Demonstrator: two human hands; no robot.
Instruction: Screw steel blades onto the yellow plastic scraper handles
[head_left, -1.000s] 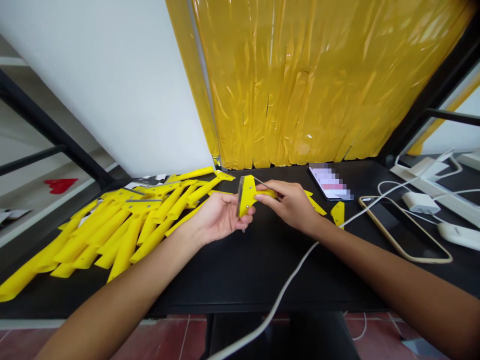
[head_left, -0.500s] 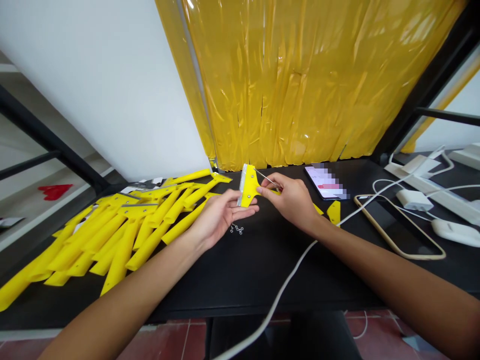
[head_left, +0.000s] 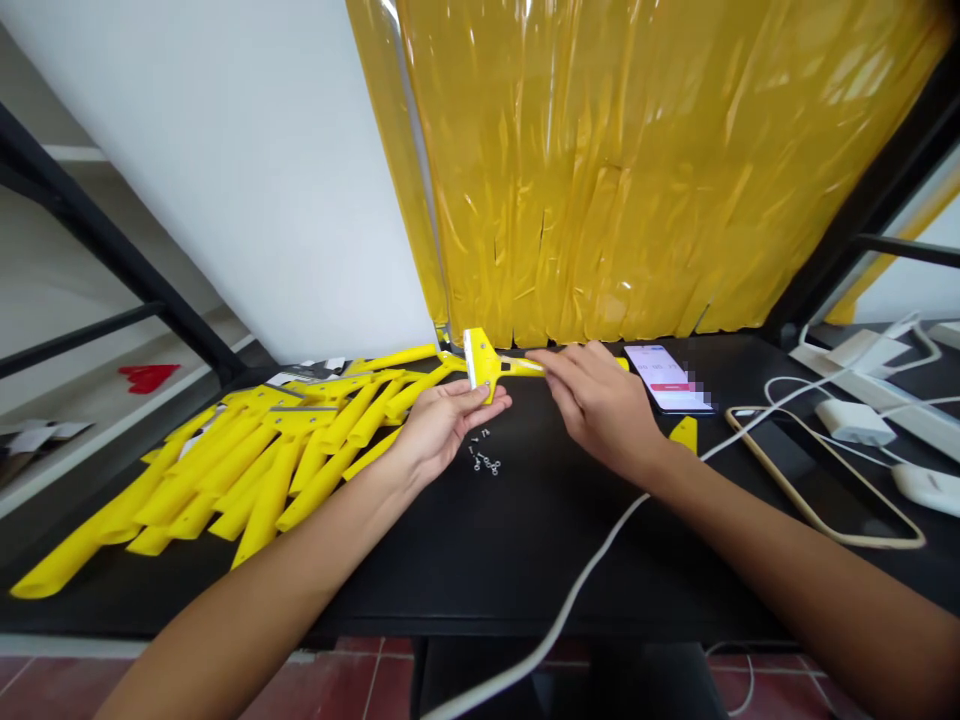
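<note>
My left hand (head_left: 442,425) pinches the head of a yellow scraper (head_left: 484,355) between thumb and fingers, its pale blade edge turned to the left. The scraper's handle runs right, passing behind my right hand (head_left: 604,405). The right fingers are closed at the scraper's neck, around what looks like a thin metal rod (head_left: 519,361), mostly hidden by the fingers. Small screws and nuts (head_left: 484,460) lie on the black table below the left fingers. Left of them, several yellow scrapers (head_left: 247,450) are heaped together.
A lit phone (head_left: 667,380) and a small yellow piece (head_left: 685,434) lie right of my hands. Farther right are a phone in a tan case (head_left: 825,480), a white charger (head_left: 855,422) and cables. A white cable (head_left: 570,600) crosses the table front. Yellow plastic sheeting (head_left: 600,200) hangs behind.
The scraper has turned in my left hand, so its handle shows more. My right hand has shifted right along it, and the rod shows less. The whole view has swung slightly.
</note>
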